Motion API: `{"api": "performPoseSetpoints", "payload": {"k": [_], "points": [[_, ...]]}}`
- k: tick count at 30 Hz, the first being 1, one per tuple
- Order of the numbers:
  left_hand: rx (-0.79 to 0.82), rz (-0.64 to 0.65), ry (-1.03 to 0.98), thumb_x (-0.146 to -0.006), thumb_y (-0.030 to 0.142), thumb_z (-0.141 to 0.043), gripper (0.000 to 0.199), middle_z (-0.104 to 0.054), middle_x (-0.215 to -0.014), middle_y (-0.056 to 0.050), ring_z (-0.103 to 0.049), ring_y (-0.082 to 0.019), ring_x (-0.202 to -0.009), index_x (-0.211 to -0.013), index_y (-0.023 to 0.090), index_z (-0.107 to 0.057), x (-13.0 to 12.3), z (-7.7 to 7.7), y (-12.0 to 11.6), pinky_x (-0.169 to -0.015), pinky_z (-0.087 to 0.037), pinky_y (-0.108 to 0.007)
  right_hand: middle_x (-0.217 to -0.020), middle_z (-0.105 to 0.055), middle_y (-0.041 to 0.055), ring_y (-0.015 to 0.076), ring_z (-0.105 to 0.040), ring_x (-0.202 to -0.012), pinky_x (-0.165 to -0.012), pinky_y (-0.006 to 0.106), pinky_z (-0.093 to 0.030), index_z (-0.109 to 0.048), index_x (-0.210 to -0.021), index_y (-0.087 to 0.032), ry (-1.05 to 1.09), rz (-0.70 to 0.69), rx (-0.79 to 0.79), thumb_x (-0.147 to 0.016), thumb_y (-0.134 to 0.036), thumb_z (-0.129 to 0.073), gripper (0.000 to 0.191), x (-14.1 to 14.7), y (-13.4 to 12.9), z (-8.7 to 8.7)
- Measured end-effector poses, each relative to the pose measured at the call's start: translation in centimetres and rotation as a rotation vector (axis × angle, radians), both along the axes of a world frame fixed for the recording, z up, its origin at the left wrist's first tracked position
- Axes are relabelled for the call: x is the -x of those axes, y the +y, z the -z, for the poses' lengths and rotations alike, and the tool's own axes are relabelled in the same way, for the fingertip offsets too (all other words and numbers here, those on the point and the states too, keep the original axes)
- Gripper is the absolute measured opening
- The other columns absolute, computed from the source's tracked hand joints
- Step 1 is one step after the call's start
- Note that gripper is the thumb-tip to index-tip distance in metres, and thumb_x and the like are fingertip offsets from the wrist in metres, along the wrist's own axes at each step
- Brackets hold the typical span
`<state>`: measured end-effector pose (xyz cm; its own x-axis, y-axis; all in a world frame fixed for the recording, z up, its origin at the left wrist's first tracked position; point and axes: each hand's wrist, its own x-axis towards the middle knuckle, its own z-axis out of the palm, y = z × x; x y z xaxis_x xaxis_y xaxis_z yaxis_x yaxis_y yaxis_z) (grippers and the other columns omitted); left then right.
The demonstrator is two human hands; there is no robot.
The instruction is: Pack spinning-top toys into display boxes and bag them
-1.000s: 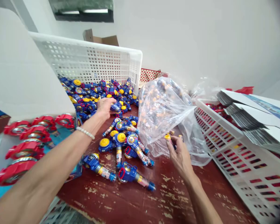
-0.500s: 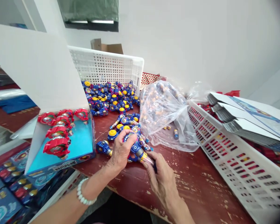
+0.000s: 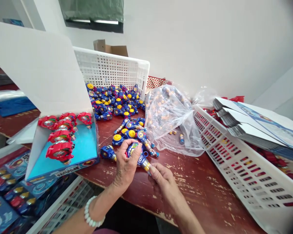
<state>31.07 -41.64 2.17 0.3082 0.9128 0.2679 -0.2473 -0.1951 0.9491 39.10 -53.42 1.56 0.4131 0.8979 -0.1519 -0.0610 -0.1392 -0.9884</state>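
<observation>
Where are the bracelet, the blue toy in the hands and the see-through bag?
Bracelet (image 3: pixel 86 212): head view, beads at its side.
Blue toy (image 3: pixel 141 160): head view, its blue neck.
See-through bag (image 3: pixel 167 110): head view, bulging middle.

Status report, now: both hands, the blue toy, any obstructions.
Left hand on blue toy, round head end. Right hand on its handle end. Loose blue toys just beyond; no obstruction seen.

Two bare hands (image 3: pixel 127 161), six red round plastic toys (image 3: pixel 60 151) at left, three white perforated plastic baskets (image 3: pixel 114 61) and one clear plastic bag (image 3: pixel 164 109) show.
</observation>
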Motion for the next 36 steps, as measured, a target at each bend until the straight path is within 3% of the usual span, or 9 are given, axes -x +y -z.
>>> {"api": "performPoseSetpoints", "payload": {"k": [3,6,9,14,19,23,28,32,36], "points": [[0.019,0.049,-0.001,-0.081,0.036,-0.064,0.018,-0.065,-0.087,0.000,-0.057,-0.013,-0.072,-0.090,0.021,-0.059,-0.1,0.4,0.5,-0.066,-0.045,-0.022,-0.065,-0.041,-0.0069,0.0046,-0.017,-0.043,-0.039,0.018,-0.016,-0.048,-0.098,-0.020,0.209,-0.143,0.103,-0.087,-0.059,-0.049,0.040,-0.6,-0.2,-0.3],[0.093,0.038,-0.039,-0.078,0.035,-0.067,0.022,-0.064,-0.084,0.001,-0.056,-0.012,-0.069,-0.091,0.021,-0.055,-0.4,0.9,1.2,-0.064,-0.045,-0.021,-0.090,-0.056,0.0013,0.0107,-0.047,-0.066,-0.060,0.023,-0.039,-0.050,-0.114,-0.022,-0.237,-0.006,-0.018,-0.087,-0.050,-0.055,0.039,-0.6,-0.2,0.2],[0.152,0.020,-0.034,-0.077,0.036,-0.067,0.025,-0.063,-0.081,0.002,-0.057,-0.013,-0.068,-0.091,0.022,-0.053,-0.7,1.6,1.7,-0.062,-0.045,-0.022,-0.092,-0.059,0.0038,0.0161,-0.052,-0.081,-0.074,0.028,-0.040,-0.056,-0.105,-0.020,-0.490,0.093,-0.066,-0.087,-0.047,-0.055,0.033,-0.4,0.2,1.4],[0.109,0.044,0.032,-0.077,0.035,-0.066,0.023,-0.063,-0.086,0.000,-0.057,-0.014,-0.075,-0.090,0.021,-0.053,-0.5,1.9,2.1,-0.067,-0.046,-0.023,-0.064,-0.046,-0.0057,0.0088,-0.035,-0.049,-0.049,0.022,-0.032,-0.054,-0.100,-0.020,-0.064,-0.051,0.013,-0.090,-0.054,-0.047,0.036,-0.5,1.0,2.0],[-0.092,0.075,0.222,-0.079,0.035,-0.061,0.022,-0.062,-0.095,-0.003,-0.060,-0.017,-0.084,-0.093,0.020,-0.052,-1.0,0.8,4.4,-0.071,-0.048,-0.025,-0.104,-0.061,0.0052,0.0191,-0.055,-0.092,-0.083,0.032,-0.042,-0.055,-0.114,-0.021,-0.564,0.117,-0.110,-0.095,-0.044,-0.043,0.032,-2.4,2.7,3.1],[-0.252,-0.146,0.445,-0.076,0.028,-0.060,0.028,-0.061,-0.103,-0.004,-0.060,-0.017,-0.089,-0.101,0.020,-0.050,-3.0,-0.3,10.0,-0.075,-0.050,-0.027,-0.107,-0.059,0.0108,0.0258,-0.052,-0.098,-0.086,0.042,-0.043,-0.059,-0.112,-0.018,-0.965,0.274,-0.104,-0.094,-0.034,-0.046,0.027,-4.6,4.5,6.0],[-0.160,-0.404,0.703,-0.078,0.013,-0.055,0.034,-0.054,-0.116,-0.011,-0.052,-0.024,-0.110,-0.112,0.014,-0.050,-6.6,0.6,20.5,-0.094,-0.044,-0.038,-0.115,-0.053,0.0131,0.0269,-0.050,-0.098,-0.084,0.044,-0.047,-0.056,-0.114,-0.019,-1.206,0.294,-0.152,-0.089,-0.021,-0.054,0.025,-5.0,4.6,7.4],[-0.128,-0.404,0.971,-0.084,0.023,-0.059,0.039,-0.046,-0.130,-0.012,-0.047,-0.030,-0.117,-0.121,0.016,-0.050,-8.5,2.9,26.3,-0.093,-0.043,-0.048,-0.115,-0.052,0.0119,0.0258,-0.051,-0.094,-0.078,0.042,-0.049,-0.055,-0.112,-0.021,-1.226,0.245,-0.126,-0.087,-0.016,-0.054,0.026,-4.9,3.9,7.6],[-0.302,-0.298,1.184,-0.071,0.012,-0.064,0.060,-0.035,-0.144,-0.012,-0.032,-0.039,-0.129,-0.128,0.022,-0.048,-9.4,4.1,29.7,-0.100,-0.036,-0.051,-0.115,-0.050,0.0118,0.0236,-0.051,-0.101,-0.084,0.038,-0.050,-0.053,-0.116,-0.020,-1.184,0.239,-0.178,-0.089,-0.014,-0.050,0.028,-5.8,2.6,7.9]]}}
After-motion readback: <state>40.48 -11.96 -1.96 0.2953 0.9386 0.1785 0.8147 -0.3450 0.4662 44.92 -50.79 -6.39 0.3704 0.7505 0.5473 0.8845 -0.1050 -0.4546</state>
